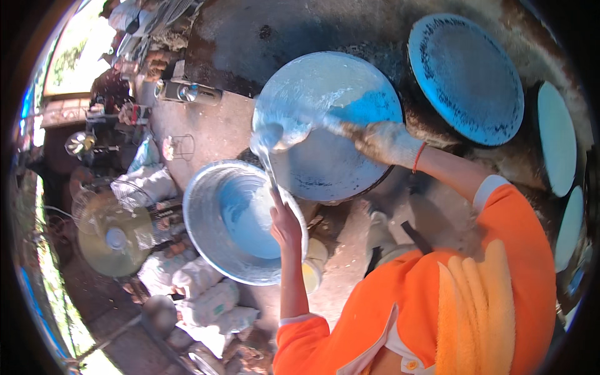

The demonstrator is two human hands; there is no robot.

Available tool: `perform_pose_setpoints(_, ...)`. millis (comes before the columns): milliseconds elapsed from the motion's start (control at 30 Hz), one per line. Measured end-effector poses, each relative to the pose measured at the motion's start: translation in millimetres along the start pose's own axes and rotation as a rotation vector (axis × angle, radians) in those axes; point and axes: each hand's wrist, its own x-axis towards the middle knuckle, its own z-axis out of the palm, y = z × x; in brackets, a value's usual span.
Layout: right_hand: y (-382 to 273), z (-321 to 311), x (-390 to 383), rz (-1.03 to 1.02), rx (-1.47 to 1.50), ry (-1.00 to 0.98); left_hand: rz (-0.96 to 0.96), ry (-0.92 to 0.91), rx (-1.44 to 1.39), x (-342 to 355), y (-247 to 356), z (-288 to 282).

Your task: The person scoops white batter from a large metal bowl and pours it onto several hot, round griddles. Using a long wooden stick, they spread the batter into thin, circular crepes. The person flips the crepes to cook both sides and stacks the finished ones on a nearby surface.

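Observation:
My left hand (285, 224) is bare and wrapped round the handle of a metal ladle (267, 139). The ladle's bowl is over the left edge of a large round pan (331, 172). Whitish batter (306, 84) coats the pan's far part, and its near part looks grey and thinly covered. My right hand (389, 145), in a pale work glove, is closed on a tool with a handle, reaching leftward over the pan; motion smears its far end, so its kind cannot be told. Below the ladle stands a wide metal basin (199, 240) holding whitish liquid (234, 209).
More round pans or lids, one large and blue-white (465, 81), line the right side. A small bucket (314, 265) stands beside the basin. At left are a round fan (115, 239), several white sacks (206, 290) and a metal canister (197, 94) on the floor.

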Motion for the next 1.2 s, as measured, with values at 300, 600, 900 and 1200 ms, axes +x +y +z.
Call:
perform_pose_setpoints(300,8,16,5,-0.135,-0.176,0.010,-0.161,-0.036,0.041,-102,-7,-12)
perform_pose_setpoints(600,-23,-27,-74,-0.130,0.284,-0.359,-0.191,-0.107,-0.507,-197,48,-23)
perform_pose_setpoints(900,-96,68,-140,0.537,1.291,-0.205,0.093,-0.271,-1.581,-130,-19,-147)
perform_pose_setpoints(1200,-215,168,-100,0.609,1.620,0.235,-0.179,-0.117,-1.558,-158,-92,-110)
